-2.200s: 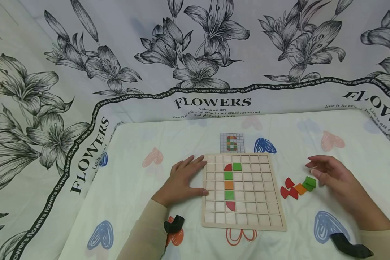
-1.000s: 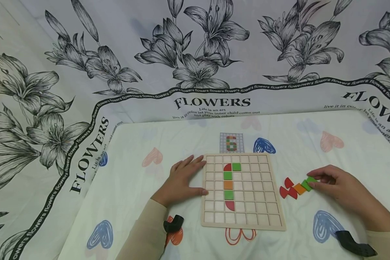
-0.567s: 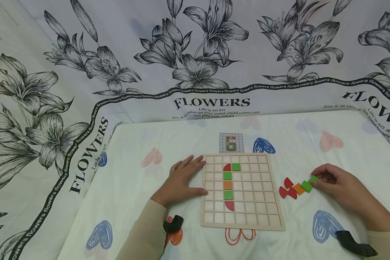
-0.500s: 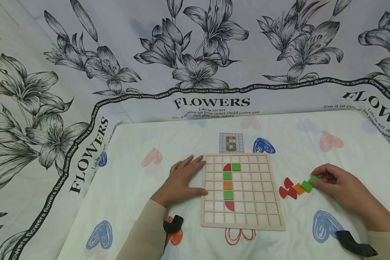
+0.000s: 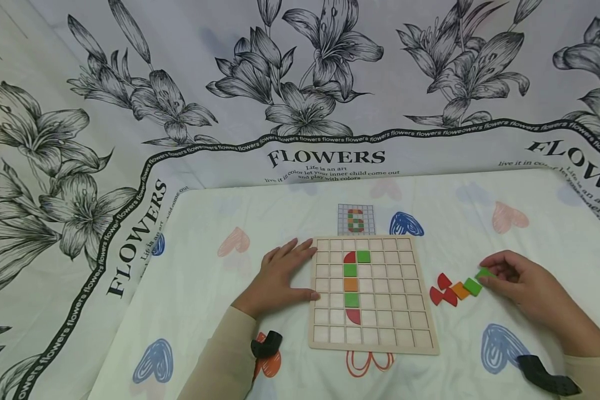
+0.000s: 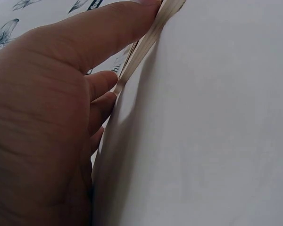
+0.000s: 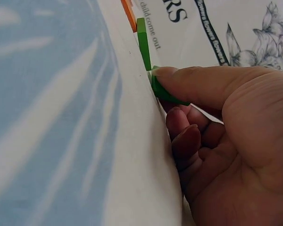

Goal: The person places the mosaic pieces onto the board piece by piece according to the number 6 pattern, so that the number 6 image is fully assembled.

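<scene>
A wooden grid board (image 5: 395,319) lies on the cloth. My left hand (image 5: 280,280) rests at its left side, the thumb and fingertips touching the rim. To the right of the board, my right hand (image 5: 527,286) pinches a green square tile (image 7: 169,92) between thumb and fingers, at cloth level. Just left of that tile lies another green square tile (image 5: 473,287), beside an orange square tile (image 5: 460,290) and several red quarter-round tiles (image 5: 444,280). In the board's cells sit several red, green and orange tiles, including an orange one (image 5: 350,284), forming a column with a green tile (image 5: 363,256) at its top right.
Behind the board lies a small grid card (image 5: 355,220) printed with a coloured figure 6. A heart-patterned white cloth (image 5: 190,311) covers the surface, and a flower-printed cloth (image 5: 250,183) rises behind it. Both wrists carry black straps (image 5: 267,345).
My right hand has come down onto the overlapping green tiles, taken hold of one, and drawn it slightly right, off the other. The left hand and board stay in place.
</scene>
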`<state>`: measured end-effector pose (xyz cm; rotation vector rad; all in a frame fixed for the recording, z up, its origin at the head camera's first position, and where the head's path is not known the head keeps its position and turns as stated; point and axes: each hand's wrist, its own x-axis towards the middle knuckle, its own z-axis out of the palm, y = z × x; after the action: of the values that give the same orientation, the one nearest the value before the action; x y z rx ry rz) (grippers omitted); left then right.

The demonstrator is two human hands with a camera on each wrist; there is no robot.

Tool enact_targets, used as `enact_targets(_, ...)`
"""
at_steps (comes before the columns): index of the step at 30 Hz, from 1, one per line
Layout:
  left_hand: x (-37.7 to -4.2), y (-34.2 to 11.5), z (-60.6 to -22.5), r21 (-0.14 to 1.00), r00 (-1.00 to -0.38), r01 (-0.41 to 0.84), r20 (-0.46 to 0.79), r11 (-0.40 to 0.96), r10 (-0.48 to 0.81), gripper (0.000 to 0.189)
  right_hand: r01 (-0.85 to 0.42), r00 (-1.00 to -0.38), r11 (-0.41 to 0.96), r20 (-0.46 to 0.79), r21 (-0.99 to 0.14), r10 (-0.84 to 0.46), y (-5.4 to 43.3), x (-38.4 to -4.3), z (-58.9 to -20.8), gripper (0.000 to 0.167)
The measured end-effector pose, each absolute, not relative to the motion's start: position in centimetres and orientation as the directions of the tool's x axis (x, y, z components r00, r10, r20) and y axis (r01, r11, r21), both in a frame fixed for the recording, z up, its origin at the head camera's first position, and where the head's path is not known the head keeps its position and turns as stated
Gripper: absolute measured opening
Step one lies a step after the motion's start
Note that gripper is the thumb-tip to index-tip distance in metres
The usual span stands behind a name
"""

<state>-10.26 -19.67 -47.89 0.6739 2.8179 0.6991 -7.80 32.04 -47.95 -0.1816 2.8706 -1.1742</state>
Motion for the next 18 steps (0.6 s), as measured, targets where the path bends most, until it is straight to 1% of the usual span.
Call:
enact_targets(3, -10.26, -19.62, -47.83, 0.481, -0.885, 0.385, -0.047, 0.787, 0.462, 0.098, -0.089, -0.994, 0.71, 0.022, -0.698, -0.103, 32.04, -7.75, -47.91, 0.028)
enact_targets(8, -10.24, -19.6, -47.67, 0.486, -0.886, 0.381, -0.054, 0.787, 0.461, 0.099, -0.078, -0.996, 0.684, 0.035, -0.725, -0.076, 31.95, -7.75, -47.69, 0.032)
enact_targets(18, -10.23, -19.64, -47.8, 0.486, -0.885, 0.383, -0.051, 0.786, 0.463, 0.098, -0.061, -0.998, 0.656, 0.05, -0.752, -0.035, 31.6, -7.44, -47.5, 0.02)
